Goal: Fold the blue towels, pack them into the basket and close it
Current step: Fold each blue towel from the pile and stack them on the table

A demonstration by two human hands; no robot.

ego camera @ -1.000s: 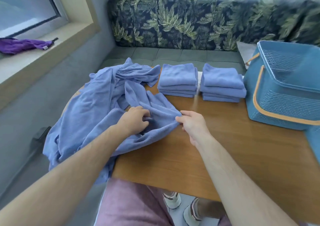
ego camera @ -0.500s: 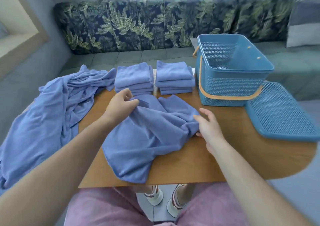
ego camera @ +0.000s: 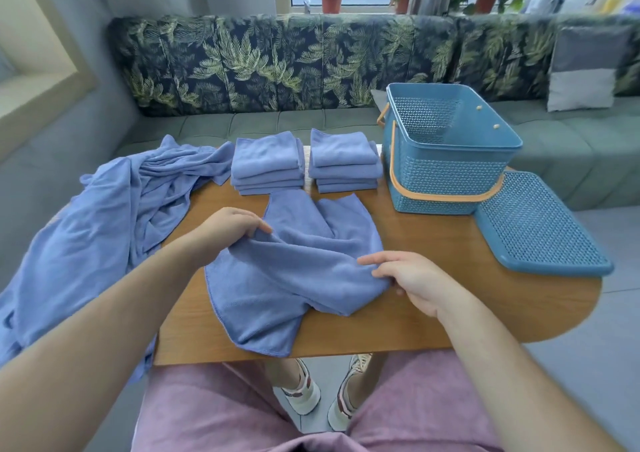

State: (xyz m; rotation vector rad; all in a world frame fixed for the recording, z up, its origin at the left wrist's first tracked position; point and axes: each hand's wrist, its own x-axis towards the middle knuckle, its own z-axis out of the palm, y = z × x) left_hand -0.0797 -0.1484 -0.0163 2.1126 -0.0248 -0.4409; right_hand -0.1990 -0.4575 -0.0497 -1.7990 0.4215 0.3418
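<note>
**Soft towel in hand, basket empty**

One towel (ego camera: 277, 289) lies rumpled on the table (ego camera: 467, 309), straight in front of the person. Its near corner reaches the table's front edge and two loose flaps point toward the stacks. The left hand (ego camera: 228, 231) pinches a raised fold at the towel's upper left. The right hand (ego camera: 415, 278) grips its right edge, index finger lying along the top.

The cloth looks light, limp and a little clingy, probably microfibre. It should sag and bunch wherever it is unsupported, and it will not break or slip. The best holds are likely two corners of one hemmed edge. Held taut there, it would drop flat instead of creasing.

Two stacks of folded towels stand side by side at the far edge, the left stack (ego camera: 266, 160) and the right stack (ego camera: 343, 159). An unfolded pile (ego camera: 114, 216) spills off the table's left side.

The basket (ego camera: 446, 181) stands open just right of the stacks, and nothing shows inside it. Its orange handle (ego camera: 436, 197) is down against the wall. The lid (ego camera: 540, 226) lies flat on the table beside it, on the right.
</note>
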